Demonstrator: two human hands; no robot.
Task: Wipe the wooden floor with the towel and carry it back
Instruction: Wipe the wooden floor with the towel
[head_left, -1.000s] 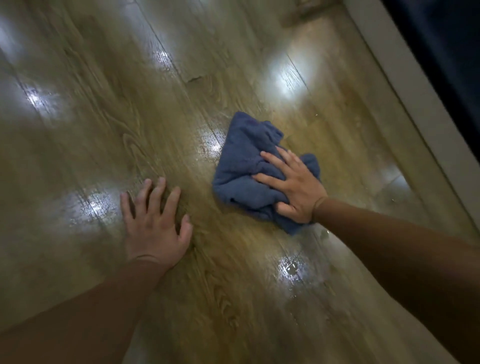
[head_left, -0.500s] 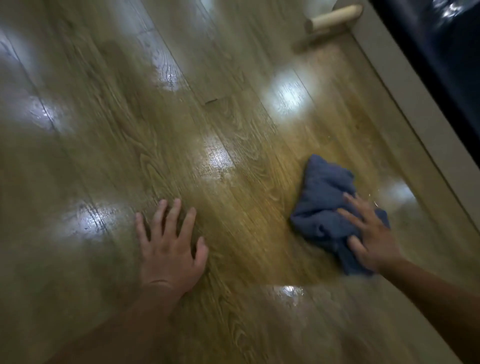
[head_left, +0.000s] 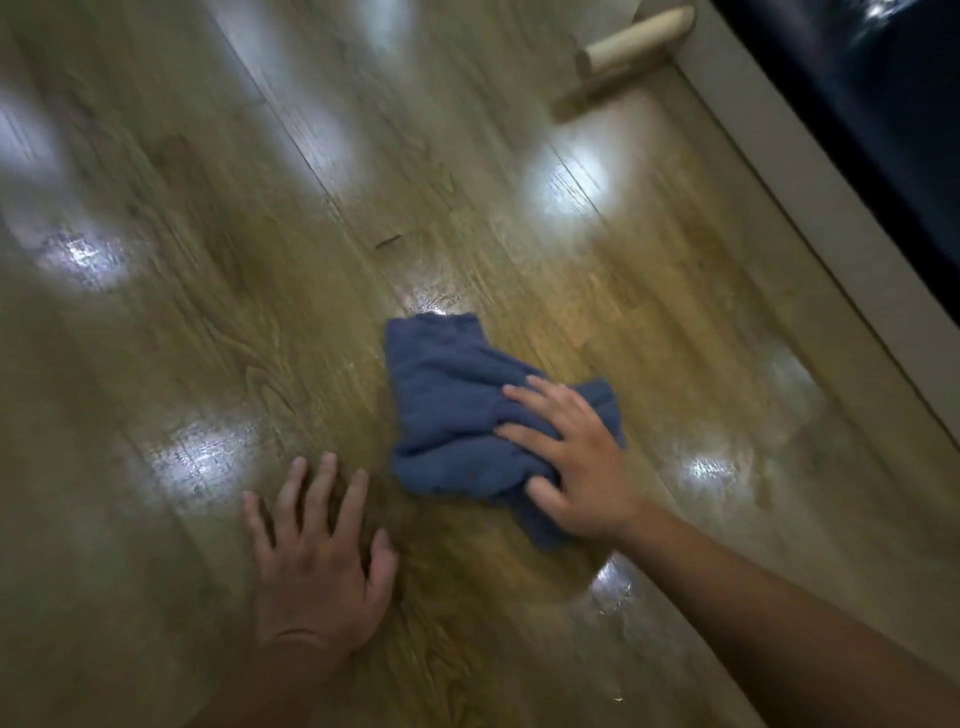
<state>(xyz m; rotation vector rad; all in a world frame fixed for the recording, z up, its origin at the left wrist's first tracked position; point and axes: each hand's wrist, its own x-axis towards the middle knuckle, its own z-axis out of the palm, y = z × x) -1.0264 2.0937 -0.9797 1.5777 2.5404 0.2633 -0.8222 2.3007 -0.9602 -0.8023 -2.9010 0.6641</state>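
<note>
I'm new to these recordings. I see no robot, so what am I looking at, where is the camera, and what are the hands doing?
No machine here: a person works with bare hands, and every picture comes from one wide-angle camera worn on their head, looking forward and down. The left hand lies flat, fingers spread, on the glossy wooden floor, holding nothing. The right hand presses with straight fingers on a crumpled blue towel that lies on the floor. The white patches are light reflections. At upper right a pale wooden cylinder sits by a pale ledge; what it belongs to is unclear.
</note>
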